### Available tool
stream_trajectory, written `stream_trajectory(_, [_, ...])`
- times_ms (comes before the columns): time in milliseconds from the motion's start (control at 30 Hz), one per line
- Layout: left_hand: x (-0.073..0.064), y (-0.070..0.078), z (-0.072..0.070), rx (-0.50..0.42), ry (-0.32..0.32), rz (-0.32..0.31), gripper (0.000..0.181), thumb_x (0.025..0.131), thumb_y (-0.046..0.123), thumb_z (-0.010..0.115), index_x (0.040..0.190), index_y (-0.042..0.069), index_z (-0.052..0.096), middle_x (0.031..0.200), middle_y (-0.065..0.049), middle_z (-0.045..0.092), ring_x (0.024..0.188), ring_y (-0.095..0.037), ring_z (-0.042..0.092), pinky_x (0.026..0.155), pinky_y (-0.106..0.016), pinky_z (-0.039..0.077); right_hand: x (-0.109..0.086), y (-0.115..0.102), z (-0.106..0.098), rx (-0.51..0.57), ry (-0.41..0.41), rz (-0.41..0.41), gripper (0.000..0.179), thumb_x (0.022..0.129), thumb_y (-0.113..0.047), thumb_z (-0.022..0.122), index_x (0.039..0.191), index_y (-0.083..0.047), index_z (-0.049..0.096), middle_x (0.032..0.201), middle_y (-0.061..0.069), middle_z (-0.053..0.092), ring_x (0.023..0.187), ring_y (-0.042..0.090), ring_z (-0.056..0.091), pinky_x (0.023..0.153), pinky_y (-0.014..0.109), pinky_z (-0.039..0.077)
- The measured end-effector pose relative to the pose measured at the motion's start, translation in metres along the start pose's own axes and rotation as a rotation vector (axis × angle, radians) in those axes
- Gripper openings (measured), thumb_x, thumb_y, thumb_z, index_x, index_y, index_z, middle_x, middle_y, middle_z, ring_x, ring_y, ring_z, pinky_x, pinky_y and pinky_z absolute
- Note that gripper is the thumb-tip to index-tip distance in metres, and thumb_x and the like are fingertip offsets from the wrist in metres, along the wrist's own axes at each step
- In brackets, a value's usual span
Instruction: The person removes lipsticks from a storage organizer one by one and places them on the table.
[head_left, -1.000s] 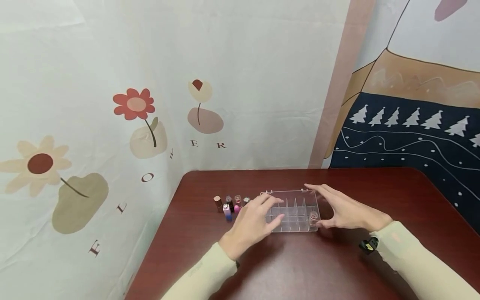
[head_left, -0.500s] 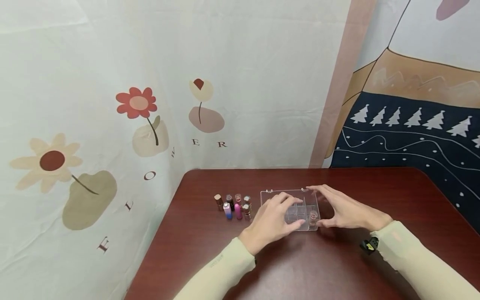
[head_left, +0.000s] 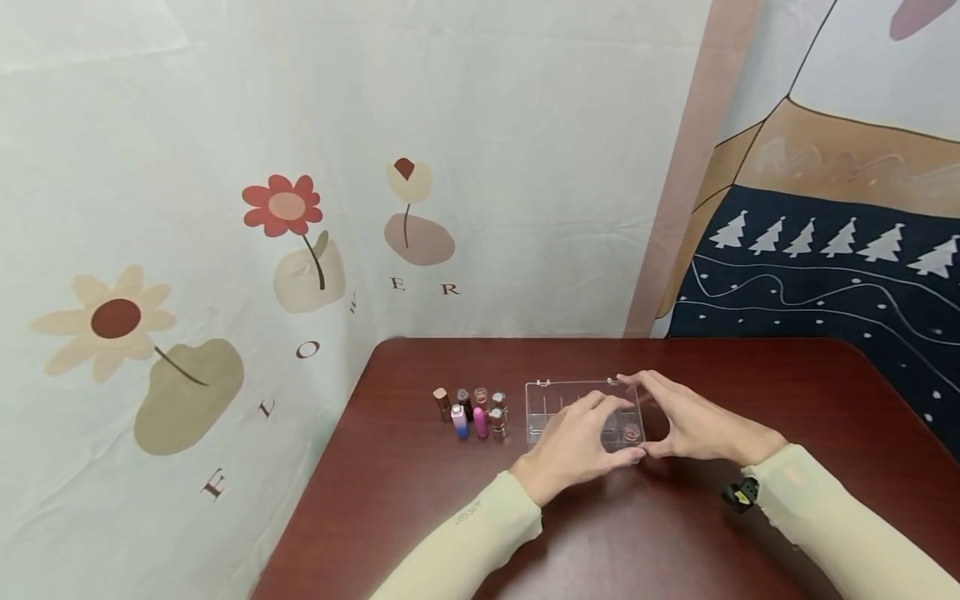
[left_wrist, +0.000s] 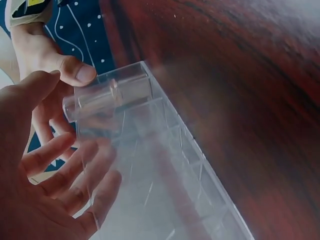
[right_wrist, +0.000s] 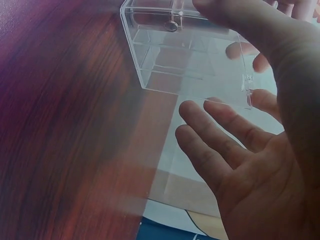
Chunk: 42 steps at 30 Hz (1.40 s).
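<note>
On the table lies a clear hinged box (head_left: 581, 382) with several compartments. A clear lipstick tube (head_left: 632, 432) is in its far right compartment, and its end juts beyond the box in the left wrist view. My left hand (head_left: 577, 437) hovers over the box beside that tube, fingers spread and holding nothing. At the box's right end, my right hand (head_left: 697, 425) has its thumb near the front corner and a finger near the back hinge. Its other fingers (right_wrist: 200, 155) reach out straight, apart from the box. The left hand hides the middle compartments in the head view.
Left of the box stands a group of lipsticks: a brown one (head_left: 442, 404), a lilac and blue one (head_left: 460, 421), a pink one (head_left: 481, 422), a gold-toned one (head_left: 498, 424) and others behind. A printed cloth (head_left: 525, 208) hangs behind the dark red table (head_left: 405, 517).
My left hand has moved right across the box, from its left end to beside the lipstick tube. The standing lipsticks have come into view. My right hand stays at the box's right end.
</note>
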<state>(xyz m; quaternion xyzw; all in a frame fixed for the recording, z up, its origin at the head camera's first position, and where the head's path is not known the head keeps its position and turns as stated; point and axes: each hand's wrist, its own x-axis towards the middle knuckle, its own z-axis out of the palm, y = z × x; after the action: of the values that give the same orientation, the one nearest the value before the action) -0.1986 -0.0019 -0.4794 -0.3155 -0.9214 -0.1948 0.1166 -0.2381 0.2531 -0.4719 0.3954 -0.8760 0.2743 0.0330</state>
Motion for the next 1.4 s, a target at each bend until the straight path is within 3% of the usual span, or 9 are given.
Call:
stream_trajectory(233, [0.005,0.004,0.007,0.000,-0.031,-0.020,0.060,0.103,0.060,0.087,0.149,0.024,0.076,0.134,0.005,0.081,0.105,-0.006,0.078,0.091,-0.019,0.064,-0.001,0.004,0.002,0.007,-0.021,0.022,0.110,0.076,-0.019,0.112,0.166,-0.009,0.051,0.162,0.012,0.063,0.132,0.027,0.078,0.112,0.049,0.068])
stream_trajectory(500, [0.006,0.004,0.011,-0.015,0.000,0.006,0.040,0.107,0.052,0.084,0.135,0.022,0.082,0.122,0.008,0.085,0.105,-0.004,0.080,0.089,-0.015,0.062,-0.001,0.005,0.003,0.040,-0.033,0.033,0.112,0.074,-0.009,0.110,0.168,-0.008,0.049,0.161,0.014,0.062,0.132,0.031,0.078,0.110,0.057,0.067])
stream_trajectory(733, [0.007,0.005,0.011,-0.061,0.019,0.047,0.021,0.111,0.039,0.082,0.122,0.021,0.083,0.113,0.010,0.086,0.100,-0.006,0.084,0.084,-0.008,0.058,-0.002,0.004,0.003,0.021,-0.012,0.013,0.108,0.076,-0.013,0.111,0.166,-0.008,0.051,0.157,0.011,0.065,0.129,0.028,0.079,0.108,0.055,0.069])
stream_trajectory(967, [0.006,0.006,0.007,-0.074,0.057,0.069,0.020,0.111,0.038,0.082,0.119,0.020,0.083,0.111,0.007,0.085,0.098,-0.007,0.084,0.083,-0.007,0.056,-0.001,0.005,0.004,0.017,-0.017,0.022,0.107,0.075,-0.009,0.109,0.165,-0.008,0.051,0.155,0.013,0.066,0.128,0.026,0.079,0.108,0.054,0.068])
stream_trajectory(1133, [0.006,0.007,0.002,-0.069,0.091,0.079,0.018,0.111,0.037,0.082,0.118,0.020,0.083,0.110,0.008,0.084,0.096,-0.005,0.083,0.082,-0.006,0.056,0.000,0.003,0.004,0.013,-0.040,0.043,0.105,0.078,-0.010,0.107,0.166,-0.008,0.050,0.158,0.013,0.065,0.127,0.017,0.076,0.110,0.055,0.067])
stream_trajectory(1400, [0.007,0.012,-0.008,-0.058,0.143,0.099,0.018,0.111,0.036,0.083,0.119,0.019,0.083,0.111,0.008,0.084,0.098,-0.007,0.081,0.085,-0.008,0.057,-0.001,0.003,0.003,-0.013,0.006,-0.011,0.098,0.076,-0.011,0.109,0.159,-0.009,0.056,0.154,0.010,0.067,0.123,0.011,0.075,0.107,0.046,0.068])
